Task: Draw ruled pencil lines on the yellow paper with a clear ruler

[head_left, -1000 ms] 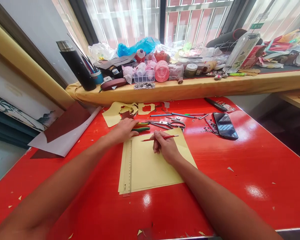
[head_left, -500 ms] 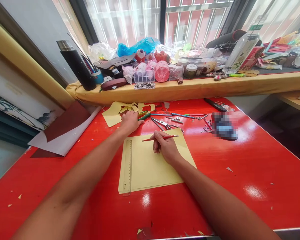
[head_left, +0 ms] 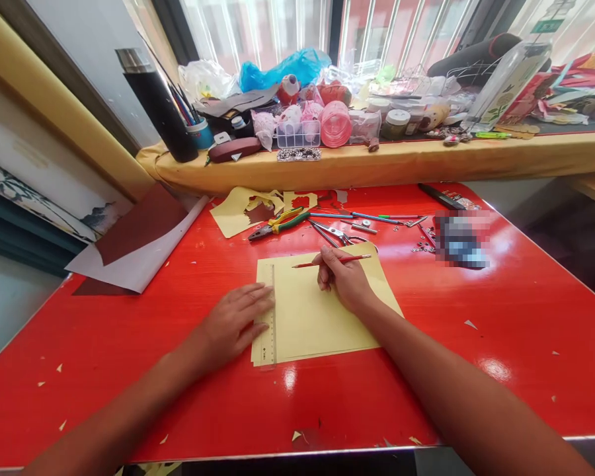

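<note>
Sheets of yellow paper (head_left: 322, 324) lie stacked on the red table. A clear ruler (head_left: 268, 350) rests lengthwise along their left side. Over the ruler's middle lies my left hand (head_left: 238, 317), fingers stretched out and holding nothing; its fingertips cover part of the ruler. My right hand (head_left: 344, 277) is closed on a red pencil (head_left: 307, 265), resting on the paper's upper right part. The pencil lies nearly level, its tip pointing left. Beyond the paper are pliers (head_left: 277, 225) with green and yellow handles and a pair of scissors (head_left: 334, 231).
Cut yellow paper (head_left: 233, 208), pens (head_left: 367, 215) and a blurred dark object (head_left: 461, 241) lie at the table's far side. Brown and white sheets (head_left: 143, 254) are at the left. A crowded windowsill (head_left: 258, 165) holds a black flask (head_left: 158, 106) and jars. Small paper scraps dot the table.
My left hand has come back from the pliers to the ruler, leaving the pliers in full view. The right hand still holds the pencil. The camera's view has shifted slightly.
</note>
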`<state>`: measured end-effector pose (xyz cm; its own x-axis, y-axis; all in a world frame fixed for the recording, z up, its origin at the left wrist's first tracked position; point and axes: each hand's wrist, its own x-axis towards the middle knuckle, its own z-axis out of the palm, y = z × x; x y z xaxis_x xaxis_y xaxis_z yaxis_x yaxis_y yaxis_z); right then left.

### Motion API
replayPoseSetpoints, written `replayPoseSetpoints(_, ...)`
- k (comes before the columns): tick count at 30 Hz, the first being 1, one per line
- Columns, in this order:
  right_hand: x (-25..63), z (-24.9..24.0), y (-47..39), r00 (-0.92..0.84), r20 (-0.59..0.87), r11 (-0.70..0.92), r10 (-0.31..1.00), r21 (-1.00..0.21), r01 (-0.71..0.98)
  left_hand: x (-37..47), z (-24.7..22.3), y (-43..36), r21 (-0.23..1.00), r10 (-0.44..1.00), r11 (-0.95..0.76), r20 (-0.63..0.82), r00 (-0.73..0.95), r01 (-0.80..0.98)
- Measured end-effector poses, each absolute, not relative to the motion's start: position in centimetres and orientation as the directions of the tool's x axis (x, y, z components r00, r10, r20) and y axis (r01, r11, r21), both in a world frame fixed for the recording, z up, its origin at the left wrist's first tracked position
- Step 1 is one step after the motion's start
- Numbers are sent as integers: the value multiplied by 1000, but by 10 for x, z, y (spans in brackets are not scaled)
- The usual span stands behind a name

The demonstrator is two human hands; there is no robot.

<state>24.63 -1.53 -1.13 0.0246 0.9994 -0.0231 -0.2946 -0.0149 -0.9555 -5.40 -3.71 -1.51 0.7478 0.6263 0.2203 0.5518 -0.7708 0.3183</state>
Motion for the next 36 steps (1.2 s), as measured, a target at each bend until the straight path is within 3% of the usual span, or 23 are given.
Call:
replayPoseSetpoints(21, 242, -8, -16, 76, -42, -22, 996, -970, -242, -65, -22, -38, 443, 616, -752, 206, 761, 488)
replayPoseSetpoints(36, 243, -4, -19, 41, -30, -21, 999, -975, -219, -66, -18, -39, 453, 623, -740, 182, 760, 498)
